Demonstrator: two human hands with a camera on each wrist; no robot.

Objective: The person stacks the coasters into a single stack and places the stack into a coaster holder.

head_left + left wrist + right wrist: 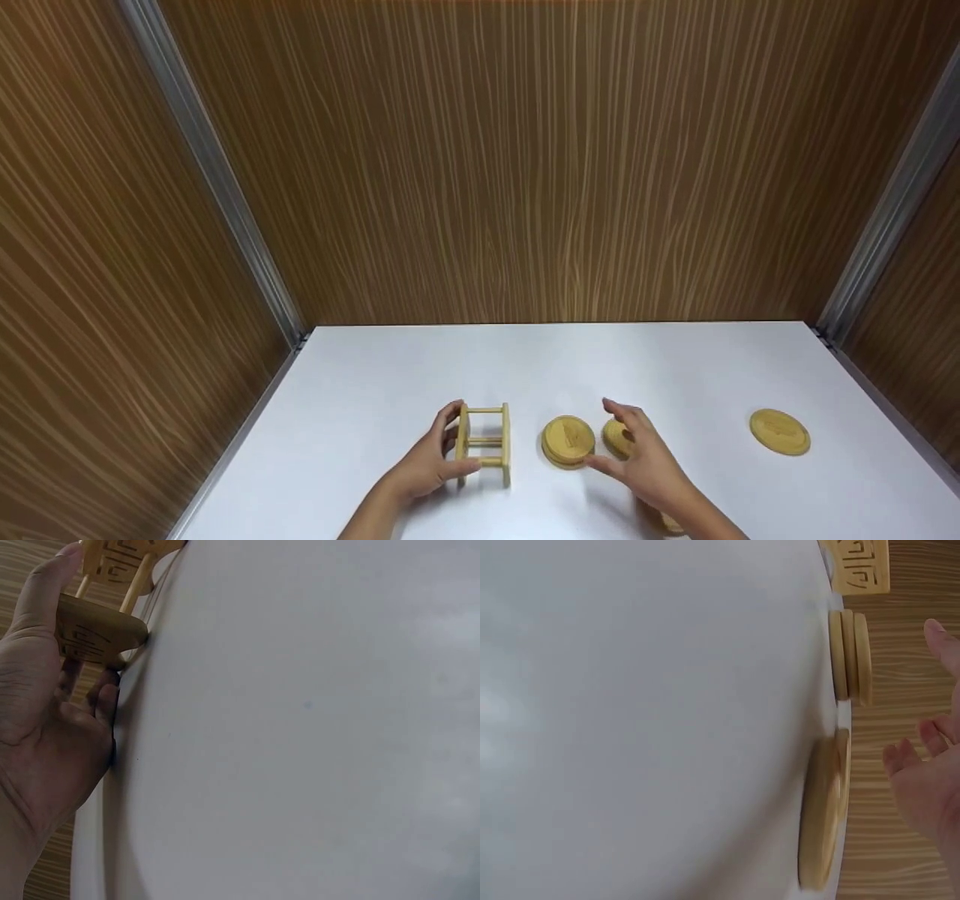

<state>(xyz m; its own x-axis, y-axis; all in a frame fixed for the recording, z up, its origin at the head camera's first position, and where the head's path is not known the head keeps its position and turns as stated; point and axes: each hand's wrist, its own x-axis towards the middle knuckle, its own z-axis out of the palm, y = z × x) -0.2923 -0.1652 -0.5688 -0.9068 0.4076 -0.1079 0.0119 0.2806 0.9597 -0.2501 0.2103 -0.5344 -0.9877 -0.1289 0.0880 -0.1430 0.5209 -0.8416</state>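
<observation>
My left hand holds a small wooden coaster rack by its left side, thumb across the front rod and fingers behind the side panel. Carved slots show on the panels of the rack in the left wrist view. To its right lies a stack of round wooden coasters, the top one bearing a carved picture. Over the table, fingers spread and holding nothing, my right hand has its thumb tip close to the stack's right edge. Beneath that hand, another round coaster is partly hidden.
A single coaster lies far right on the white table. Part of another coaster shows below my right forearm. Wood-grain panels wall in the back and both sides.
</observation>
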